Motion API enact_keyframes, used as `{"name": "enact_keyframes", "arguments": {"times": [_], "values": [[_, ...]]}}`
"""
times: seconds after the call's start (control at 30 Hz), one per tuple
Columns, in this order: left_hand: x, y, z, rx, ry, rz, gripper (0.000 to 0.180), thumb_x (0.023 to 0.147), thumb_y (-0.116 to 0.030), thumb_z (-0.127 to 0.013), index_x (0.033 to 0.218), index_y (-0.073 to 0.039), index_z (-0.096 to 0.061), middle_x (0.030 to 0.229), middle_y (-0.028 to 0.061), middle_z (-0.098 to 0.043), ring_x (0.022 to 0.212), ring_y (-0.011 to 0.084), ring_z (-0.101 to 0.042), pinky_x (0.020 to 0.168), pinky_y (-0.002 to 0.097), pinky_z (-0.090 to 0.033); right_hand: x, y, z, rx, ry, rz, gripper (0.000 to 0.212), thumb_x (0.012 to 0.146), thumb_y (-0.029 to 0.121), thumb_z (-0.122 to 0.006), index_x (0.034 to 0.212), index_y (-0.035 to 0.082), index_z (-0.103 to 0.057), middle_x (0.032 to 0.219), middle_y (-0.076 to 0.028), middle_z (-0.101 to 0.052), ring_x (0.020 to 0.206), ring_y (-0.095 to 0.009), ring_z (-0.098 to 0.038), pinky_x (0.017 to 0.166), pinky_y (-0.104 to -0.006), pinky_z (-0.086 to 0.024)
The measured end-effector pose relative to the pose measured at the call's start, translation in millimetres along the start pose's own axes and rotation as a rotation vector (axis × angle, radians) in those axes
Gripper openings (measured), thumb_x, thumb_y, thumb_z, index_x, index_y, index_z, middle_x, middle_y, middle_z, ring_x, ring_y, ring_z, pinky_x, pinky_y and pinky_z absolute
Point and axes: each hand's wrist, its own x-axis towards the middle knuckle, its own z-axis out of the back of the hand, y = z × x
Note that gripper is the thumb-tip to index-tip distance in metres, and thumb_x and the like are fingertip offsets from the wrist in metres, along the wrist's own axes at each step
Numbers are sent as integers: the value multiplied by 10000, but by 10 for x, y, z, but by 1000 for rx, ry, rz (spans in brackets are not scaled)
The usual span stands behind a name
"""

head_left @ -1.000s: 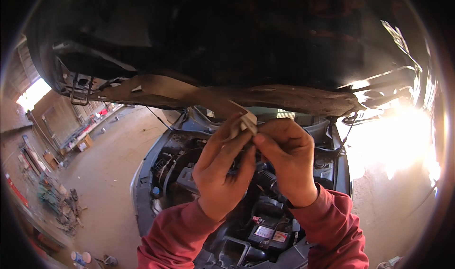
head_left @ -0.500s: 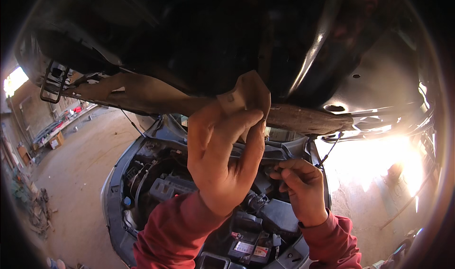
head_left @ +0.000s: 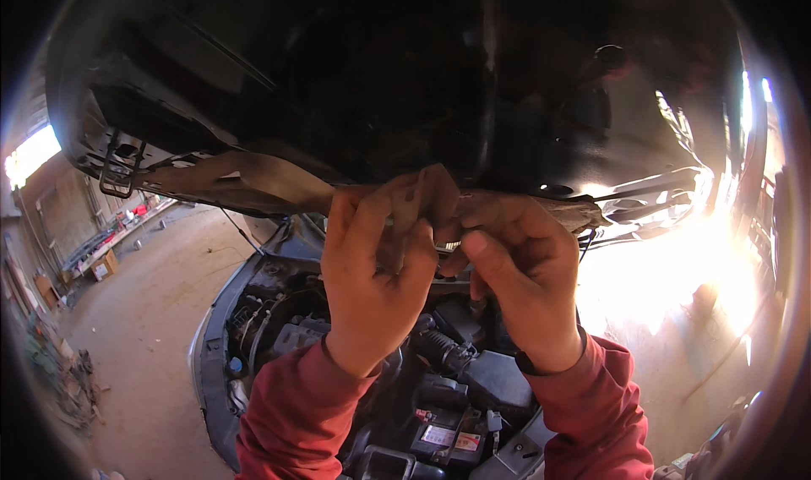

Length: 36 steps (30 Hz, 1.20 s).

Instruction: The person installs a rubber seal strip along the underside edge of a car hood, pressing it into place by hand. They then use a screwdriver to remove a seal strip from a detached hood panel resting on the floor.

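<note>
At the far left we saw a bright opening (head_left: 32, 155) and, below it, a long shelf (head_left: 156, 225) bearing assorted objects, with a cardboard box (head_left: 105, 266) near its lower end. Next came the pale floor (head_left: 144, 336), then the raised black hood (head_left: 338, 66), which spanned the upper field. Along its lower edge we traced a brown strip (head_left: 279, 180) running toward the left hand (head_left: 367, 277). That hand, in a red sleeve (head_left: 300, 412), held a folded brown piece (head_left: 439, 191) between thumb and fingers, just below the hood at mid-field; we could not tell whether piece and strip were continuous. Beneath the hands, within the engine bay, we noted a ribbed black hose (head_left: 435, 349) and, between the forearms, a black battery (head_left: 448, 433). The right hand (head_left: 532, 286) lay just beside the left, its fingers curled and its thumb close to them; we could not tell whether they gripped anything. Farther right we recorded strong glare over the ground.
</note>
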Motion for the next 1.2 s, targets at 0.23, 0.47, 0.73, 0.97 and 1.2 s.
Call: {"name": "enact_keyframes", "arguments": {"times": [0.23, 0.47, 0.73, 0.97, 1.2], "values": [[-25, -125, 92, -309, 69, 122, 212, 943, 16, -619, 1155, 12, -613, 951, 30, -656, 849, 75, -613, 732, 230, -518, -108, 36, -149, -181, -45, 142, 140, 914, -35, -675, 1043, -27, -619, 875, -79, -716, 700, -109, -684, 533, -193, -477], [-13, -141, 144, -118, 47, 59, 207, 930, -3, -665, 1137, -6, -668, 962, 48, -694, 814, 84, -641, 690, 226, -520, -165, 119, -169, -273, 8, 136, 167, 900, -1, -720, 1053, -32, -662, 909, -62, -730, 784, -102, -690, 643, -209, -513], [-40, -207, 209, -7, -6, -63, 205, 878, -7, -703, 1081, -19, -674, 892, 83, -668, 744, 174, -640, 673, 278, -503, -51, 69, -140, -302, 45, 157, 153, 897, 4, -712, 1047, -17, -696, 963, -65, -728, 844, -99, -661, 717, -228, -522], [-54, -213, 261, -30, 8, -46, 197, 871, -8, -719, 1061, -20, -666, 822, 69, -617, 674, 165, -584, 615, 272, -467, -8, 33, -118, -493, 32, 299, 130, 856, -13, -729, 984, -2, -718, 1048, -95, -707, 897, -145, -665, 709, -248, -528], [-70, -187, 244, -22, -16, -67, 205, 872, -17, -731, 1066, -7, -663, 832, 82, -623, 675, 168, -609, 613, 276, -479, 2, -37, -197, -293, 9, 287, 174, 874, -8, -719, 1048, -13, -711, 1116, -115, -701, 953, -167, -693, 757, -267, -565]]}}
